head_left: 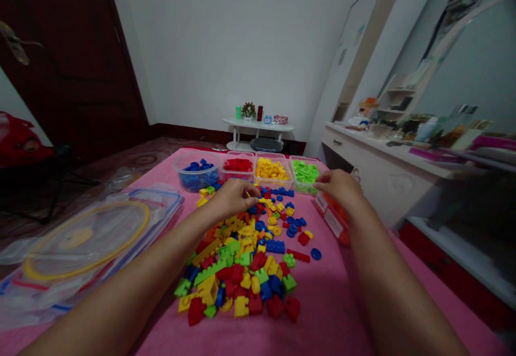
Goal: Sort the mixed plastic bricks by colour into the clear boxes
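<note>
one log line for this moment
left hand: over loose blocks | right hand: by green-block tub | beside tub: yellow-block tub

Bare left arm [161, 262] and right arm [389, 275] reaching forward.
Both slant inward; the left hand [236, 199] curves its fingers, thumb tip slightly parted from them, while the right hand [338, 186] points its bent fingers inward, their tips partly obscured.

Room right, over pink cloth [326, 307]; blocks [246, 246] obstruct middle.
</note>
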The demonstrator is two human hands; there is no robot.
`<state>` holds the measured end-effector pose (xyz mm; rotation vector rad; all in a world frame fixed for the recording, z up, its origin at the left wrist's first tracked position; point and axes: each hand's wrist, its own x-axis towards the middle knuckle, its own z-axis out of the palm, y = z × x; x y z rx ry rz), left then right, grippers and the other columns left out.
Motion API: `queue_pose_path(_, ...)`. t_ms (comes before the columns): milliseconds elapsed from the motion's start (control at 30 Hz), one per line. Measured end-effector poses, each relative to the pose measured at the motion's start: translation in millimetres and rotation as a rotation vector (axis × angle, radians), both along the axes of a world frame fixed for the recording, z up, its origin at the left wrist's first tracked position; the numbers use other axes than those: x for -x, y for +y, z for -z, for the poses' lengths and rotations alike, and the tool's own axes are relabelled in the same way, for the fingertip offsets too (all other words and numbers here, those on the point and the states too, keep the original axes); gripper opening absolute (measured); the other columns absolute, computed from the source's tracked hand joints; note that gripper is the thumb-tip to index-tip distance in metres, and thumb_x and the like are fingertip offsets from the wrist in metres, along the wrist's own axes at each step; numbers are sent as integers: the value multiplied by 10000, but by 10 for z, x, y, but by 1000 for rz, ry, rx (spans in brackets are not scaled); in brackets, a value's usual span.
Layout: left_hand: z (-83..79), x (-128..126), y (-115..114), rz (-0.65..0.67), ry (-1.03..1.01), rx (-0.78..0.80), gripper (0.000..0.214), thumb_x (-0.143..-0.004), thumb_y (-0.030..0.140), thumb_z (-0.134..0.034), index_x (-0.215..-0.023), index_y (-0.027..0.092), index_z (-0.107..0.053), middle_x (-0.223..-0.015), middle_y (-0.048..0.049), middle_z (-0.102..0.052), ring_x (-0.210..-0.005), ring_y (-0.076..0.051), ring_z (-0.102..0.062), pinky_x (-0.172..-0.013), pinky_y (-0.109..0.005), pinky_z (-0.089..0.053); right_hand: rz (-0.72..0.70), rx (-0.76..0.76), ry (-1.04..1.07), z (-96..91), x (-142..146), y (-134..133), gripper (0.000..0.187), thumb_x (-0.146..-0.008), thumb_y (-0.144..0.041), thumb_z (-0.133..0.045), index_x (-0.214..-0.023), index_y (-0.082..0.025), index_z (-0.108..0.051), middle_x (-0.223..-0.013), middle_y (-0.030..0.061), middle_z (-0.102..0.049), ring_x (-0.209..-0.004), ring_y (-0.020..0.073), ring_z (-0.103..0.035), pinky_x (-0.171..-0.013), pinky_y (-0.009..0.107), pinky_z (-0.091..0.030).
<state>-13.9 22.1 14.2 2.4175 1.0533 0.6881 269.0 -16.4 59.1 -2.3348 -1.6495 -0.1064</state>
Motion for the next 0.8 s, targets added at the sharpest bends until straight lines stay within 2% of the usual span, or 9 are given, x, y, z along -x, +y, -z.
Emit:
queue_pose_path(100, 66, 25, 22, 67, 102, 128, 235, -732, 223, -572, -908, 176, -721, -794, -19, -728, -688, -149, -643, -592, -211, -442, -318, -18, 83, 66, 344, 65, 169, -710, -226, -638, -853, -209, -725, -848, 36, -707, -786, 168, -626, -670, 241, -430)
queue_pose_path(167, 87, 59, 31, 44, 200, 116, 223, -702, 195, -573, -865, 185, -725, -760, -14, -724, -653, -141, -630, -567, -201, -421, -524, -5, 132, 169, 616, 89, 178, -714, -164, -613, -853, -199, -720, -847, 21, -707, -779, 146, -621, -678, 220, -426)
queue_pose_path(267, 89, 115, 36, -10, 318, 59, 207, -665, 232, -607, -830, 198, -728, -747, -15, -718, -627, -146, -613, -529, -204, -389, -668, 8, 67, 370, 975, 82, 257, -720, -100, -561, -893, -213, -716, -915, 20, -704, -855, 153, -617, -728, 222, -417)
queue_pose_path(400, 84, 143, 26, 1, 378, 47, 231, -637, 268, -634, -839, 228, -737, -754, -7, -717, -648, -162, -621, -509, -211, -367, -693, 75, -84, 596, 1192, 54, 316, -725, -114, -550, -974, -245, -694, -999, 36, -682, -953, 193, -602, -753, 249, -409)
queue_pose_path(600, 68, 131, 2, -24, 398, 69, 223, -645, 276, -645, -842, 240, -743, -758, -4, -718, -659, -153, -619, -496, -200, -343, -647, 23, -94, 738, 1138, 86, 391, -717, -194, -580, -1103, -229, -634, -1039, 71, -658, -973, 223, -591, -763, 286, -413)
queue_pose_path(700, 52, 148, 27, -41, 372, 86, 213, -683, 350, -631, -806, 217, -744, -706, -16, -705, -613, -148, -601, -496, -205, -347, -612, -11, 99, 731, 1078, 153, 305, -693, -243, -589, -981, -207, -681, -894, 57, -679, -838, 207, -607, -698, 280, -424)
queue_pose_path(800, 54, 157, 84, -126, 306, 31, 252, -727, 380, -600, -827, 196, -739, -726, -34, -705, -641, -160, -604, -539, -219, -376, -553, -138, 592, 688, 1032, 227, 189, -711, -266, -526, -794, -174, -667, -721, 32, -645, -651, 153, -578, -567, 240, -419)
